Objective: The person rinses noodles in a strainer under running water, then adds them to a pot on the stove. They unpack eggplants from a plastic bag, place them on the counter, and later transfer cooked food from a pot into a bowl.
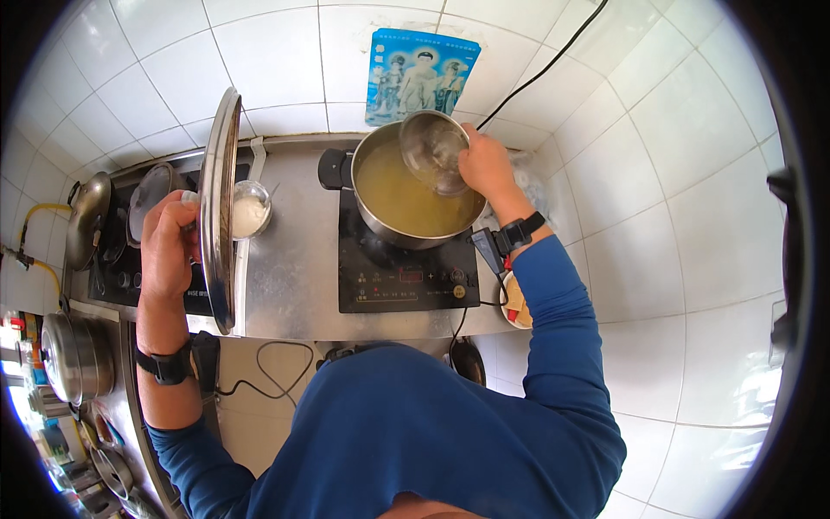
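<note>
My left hand [167,240] grips a metal-rimmed pot lid [219,211] by its knob and holds it on edge, away from the pot. In my right hand [489,162] is a small stainless steel bowl [436,152], tilted over the tall steel pot [415,241]. Only a little wet residue shows inside the bowl. Yellowish, cloudy liquid [402,194] fills much of the pot. The pot stands on a black induction cooker [408,279] with a lit display. Just past the lid, a clear bowl of white powder or paste [251,216] is partly hidden.
A gas hob [117,259] with a wok [91,220] and a dark pan [152,191] lies at left. A bowl of yellow pieces [517,301] stands right of the cooker. A black cable [551,61] runs up the tiled wall near a blue picture [421,78]. A lidded pot [78,357] sits lower left.
</note>
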The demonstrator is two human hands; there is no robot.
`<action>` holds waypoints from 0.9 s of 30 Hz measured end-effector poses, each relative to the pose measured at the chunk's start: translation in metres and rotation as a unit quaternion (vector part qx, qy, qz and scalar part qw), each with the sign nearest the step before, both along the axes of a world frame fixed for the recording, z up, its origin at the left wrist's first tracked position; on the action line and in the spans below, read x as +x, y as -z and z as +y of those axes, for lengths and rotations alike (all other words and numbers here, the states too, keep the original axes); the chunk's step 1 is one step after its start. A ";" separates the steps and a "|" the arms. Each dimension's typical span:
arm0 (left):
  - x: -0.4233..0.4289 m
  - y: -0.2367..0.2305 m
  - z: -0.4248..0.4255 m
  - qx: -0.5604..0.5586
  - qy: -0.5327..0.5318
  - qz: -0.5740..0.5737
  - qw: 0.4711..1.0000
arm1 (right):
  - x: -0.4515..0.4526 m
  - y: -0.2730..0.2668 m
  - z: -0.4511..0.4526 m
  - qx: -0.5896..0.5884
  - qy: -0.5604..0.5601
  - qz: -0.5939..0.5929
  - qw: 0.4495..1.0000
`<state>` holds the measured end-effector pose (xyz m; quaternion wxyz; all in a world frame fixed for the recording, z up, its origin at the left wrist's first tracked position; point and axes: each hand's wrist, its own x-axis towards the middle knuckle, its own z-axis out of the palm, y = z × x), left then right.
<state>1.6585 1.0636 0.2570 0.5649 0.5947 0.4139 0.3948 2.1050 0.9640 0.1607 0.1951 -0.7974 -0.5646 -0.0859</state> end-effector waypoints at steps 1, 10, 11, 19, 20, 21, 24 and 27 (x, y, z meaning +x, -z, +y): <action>0.000 0.000 -0.001 0.006 0.000 0.006 1.000 | 0.000 0.007 0.002 -0.011 0.011 0.017 1.000; 0.006 -0.001 -0.001 0.034 -0.024 0.018 0.999 | 0.014 -0.005 -0.018 0.042 0.100 0.500 0.859; 0.007 -0.002 0.000 0.012 -0.020 0.000 1.000 | 0.014 -0.007 -0.021 0.047 0.115 0.543 0.830; 0.017 -0.002 0.002 0.021 -0.013 0.011 1.000 | 0.014 0.004 -0.025 0.102 0.122 0.522 0.838; 0.018 -0.001 0.002 0.022 -0.011 0.010 1.000 | 0.015 0.006 -0.025 0.106 0.121 0.501 0.850; 0.018 -0.001 0.003 0.026 0.001 -0.003 1.000 | 0.015 0.008 -0.024 0.125 0.084 0.427 0.892; 0.019 0.001 0.005 0.026 -0.001 -0.005 1.000 | 0.010 0.008 -0.026 0.157 -0.003 0.233 0.960; 0.020 0.003 0.007 0.028 0.014 0.004 1.000 | -0.001 0.001 -0.031 0.137 -0.025 0.115 0.984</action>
